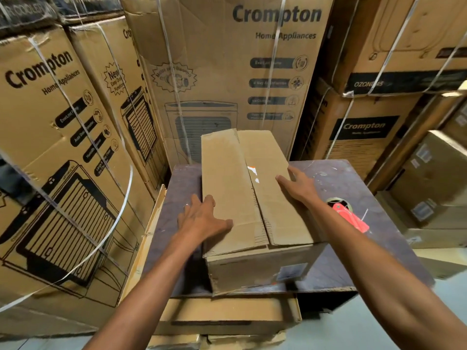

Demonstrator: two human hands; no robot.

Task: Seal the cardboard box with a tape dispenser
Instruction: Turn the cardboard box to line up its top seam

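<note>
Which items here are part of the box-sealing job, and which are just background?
Job:
- cardboard box on the table, flaps folded shut, seam untaped
- tape dispenser, red, lying on the table right of the box, not held
- left hand and right hand, flat on the flaps

Background:
- table
- stacked Crompton cartons
- flattened cardboard under the table

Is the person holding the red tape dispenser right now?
No: the tape dispenser lies on the table right of the cardboard box, while the left hand and right hand rest on the box.
</note>
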